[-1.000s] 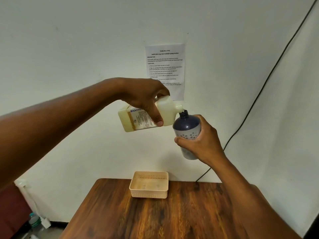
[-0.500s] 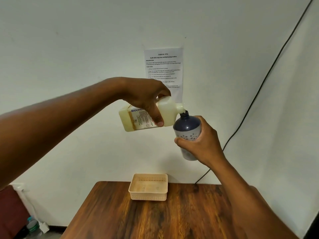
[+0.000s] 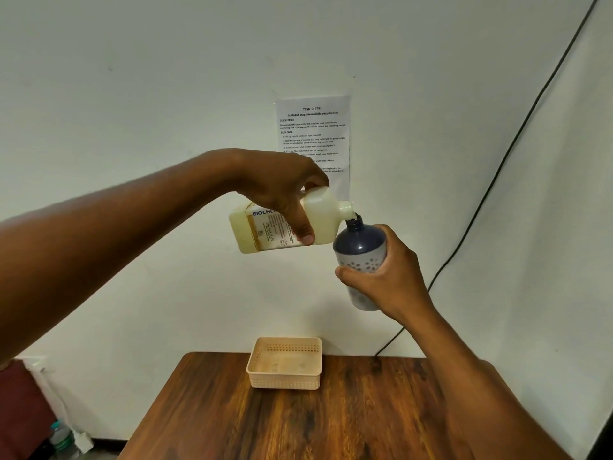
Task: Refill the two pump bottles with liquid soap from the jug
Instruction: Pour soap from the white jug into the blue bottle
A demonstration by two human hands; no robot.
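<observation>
My left hand (image 3: 282,190) grips a pale yellow soap jug (image 3: 323,222) tipped on its side high above the table. Its spout sits right at the open mouth of a dark blue pump bottle (image 3: 360,244) with a grey flower-patterned lower body. My right hand (image 3: 388,280) is wrapped around that bottle's middle and holds it nearly upright. The bottle has no pump head on. A second pump bottle is not in view.
A wooden table (image 3: 331,423) lies below, with an empty beige plastic basket (image 3: 285,380) at its far edge against the white wall. A printed task sheet (image 3: 313,127) hangs on the wall. A black cable (image 3: 497,167) runs down the right wall.
The view has tilted slightly, so table and basket sit a bit lower in frame. Both hands hold the same pouring pose, spout at the bottle's mouth.
</observation>
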